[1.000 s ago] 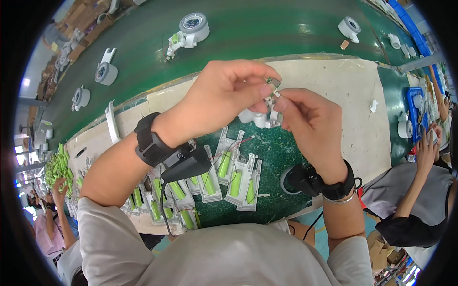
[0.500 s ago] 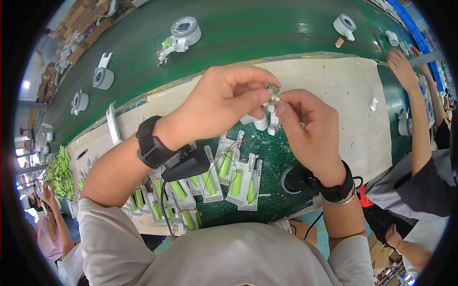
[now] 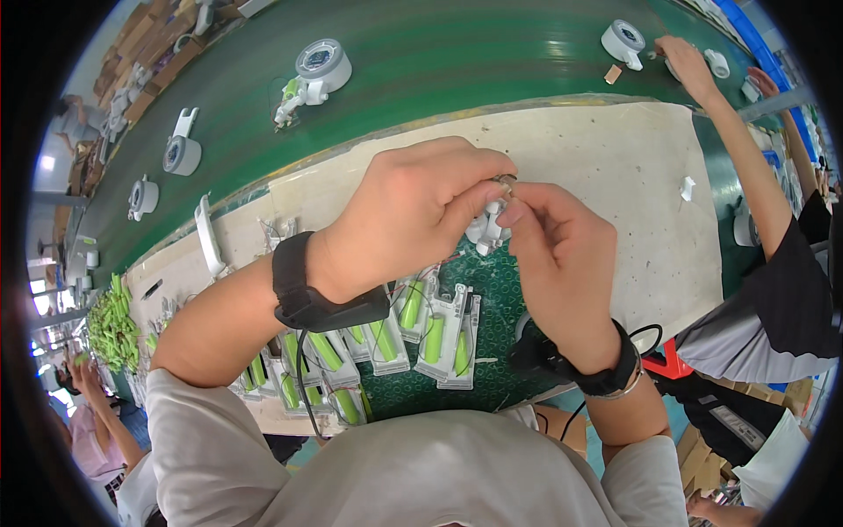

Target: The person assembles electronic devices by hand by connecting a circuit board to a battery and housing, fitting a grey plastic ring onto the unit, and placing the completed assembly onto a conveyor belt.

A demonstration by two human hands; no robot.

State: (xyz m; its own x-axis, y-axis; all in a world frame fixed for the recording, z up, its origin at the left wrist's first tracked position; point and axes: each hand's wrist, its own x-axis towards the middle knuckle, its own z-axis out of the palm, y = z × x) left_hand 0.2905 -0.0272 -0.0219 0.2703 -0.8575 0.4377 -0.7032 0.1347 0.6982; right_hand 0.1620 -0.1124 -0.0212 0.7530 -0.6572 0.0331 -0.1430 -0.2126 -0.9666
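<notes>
My left hand (image 3: pixel 408 215) is closed, with thumb and forefinger pinching a small circuit board (image 3: pixel 504 180) that is mostly hidden by the fingers. My right hand (image 3: pixel 566 263) meets it there, thumb and forefinger closed together at the board's lower end. What the right fingertips hold is too small to make out. Just under the fingertips is a white plastic part (image 3: pixel 486 232), partly covered by the hands. Nearer me, on a green mat (image 3: pixel 500 325), lie several white plastic housings (image 3: pixel 457 321) with light-green battery cells and thin wires.
A green conveyor belt (image 3: pixel 457 57) crosses beyond the beige work surface (image 3: pixel 650 211), carrying white round devices (image 3: pixel 323 63). A pile of green cells (image 3: pixel 112 325) lies at far left, near a long white part (image 3: pixel 209 235). At right a co-worker's arm (image 3: pixel 746 158) reaches over the belt.
Both hands have come slightly lower and turned, so the board now shows less. Devices on the belt have shifted left. The co-worker's hand at right has reached farther over the belt.
</notes>
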